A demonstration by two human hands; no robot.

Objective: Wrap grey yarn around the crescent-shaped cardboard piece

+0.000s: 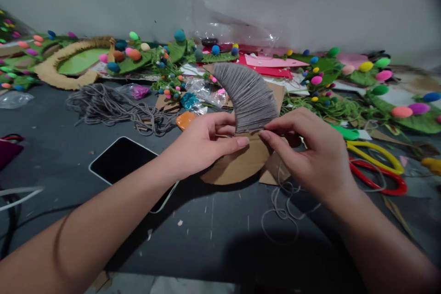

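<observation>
A crescent-shaped cardboard piece (237, 161) is held up in front of me, its upper half covered by tightly wound grey yarn (250, 96). My left hand (210, 140) grips the crescent from the left, thumb across the bare cardboard and fingers behind it. At the lower edge of the winding, my right hand (306, 147) pinches the yarn between thumb and forefinger. A loose yarn tail (280, 213) hangs in loops below the right hand onto the dark table (206, 239).
A phone (124, 161) lies under my left forearm, with a heap of grey yarn (120, 105) behind it. Scissors with red and yellow handles (379, 183) rest at right. Green leaf decorations with coloured balls (327, 69) and a tan crescent (51, 69) line the back.
</observation>
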